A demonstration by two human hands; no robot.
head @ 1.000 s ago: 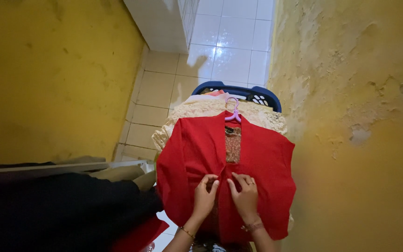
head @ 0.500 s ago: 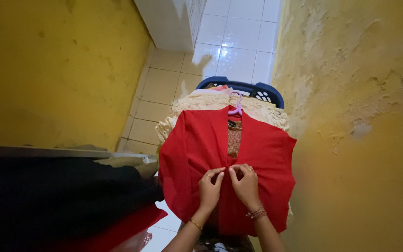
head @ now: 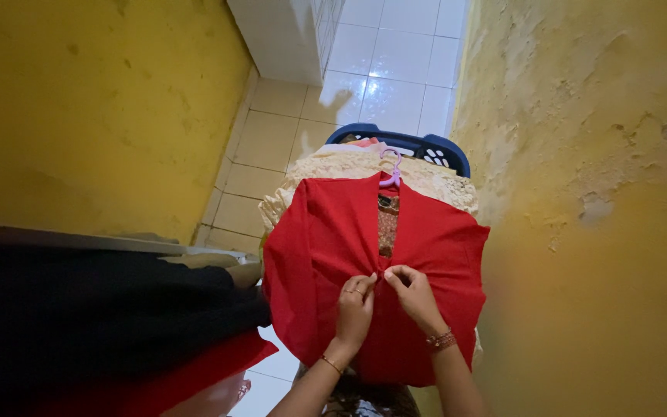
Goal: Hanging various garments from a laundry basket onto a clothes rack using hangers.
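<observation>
Red cloth fills the middle of the head view: a red garment [head: 426, 255] on a pale purple hanger [head: 390, 166], spread over a cream lace piece [head: 333, 166] that tops a blue laundry basket [head: 434, 147]. Its long axis runs straight away from the person, collar at the far end, hem nearest the body. Both hands meet on the centre front opening, just below the patterned inner fabric [head: 385, 224]. The left hand [head: 355, 305] is curled nearly closed, fingertips pinching the left edge of the opening; the right hand [head: 411, 293] pinches the right edge the same way, thumb and forefinger together, so neither is nearer than the other. A rough yellow wall [head: 596, 193] crowds the right side closely; black fabric [head: 94, 316] lies to the left, and tiled floor [head: 395, 54] opens beyond the basket.
</observation>
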